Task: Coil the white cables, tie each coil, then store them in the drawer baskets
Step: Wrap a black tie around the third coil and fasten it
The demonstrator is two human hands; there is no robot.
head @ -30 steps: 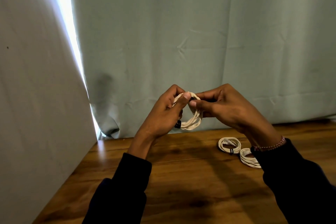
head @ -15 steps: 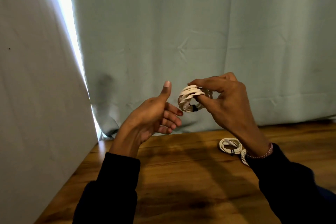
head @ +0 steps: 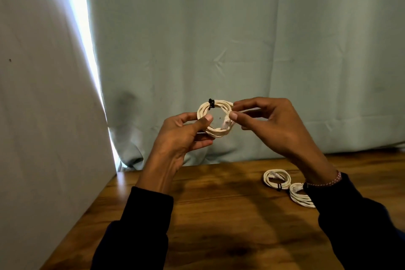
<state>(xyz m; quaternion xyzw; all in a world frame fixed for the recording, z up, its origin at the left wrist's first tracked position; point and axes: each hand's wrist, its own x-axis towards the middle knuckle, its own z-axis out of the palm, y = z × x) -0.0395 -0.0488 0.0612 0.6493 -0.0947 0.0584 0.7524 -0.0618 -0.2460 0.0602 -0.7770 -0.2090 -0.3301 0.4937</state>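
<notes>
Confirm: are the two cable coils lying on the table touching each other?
Cannot tell. In the head view, the tied coil and the nearer coil meet edge to edge, partly behind the right sleeve.

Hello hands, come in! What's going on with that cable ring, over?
Left hand and right hand both pinch the tied coil, held over the table. Two coils wait there. Nothing blocking.

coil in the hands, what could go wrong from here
The held coil has only one black tie, at its top; the loops at the bottom are already spreading, so they may slip apart. The right hand pinches a connector end inside the ring; pulling it could loosen the winding. Two finished coils lie on the wooden table by the right sleeve, which could sweep them aside.
</notes>
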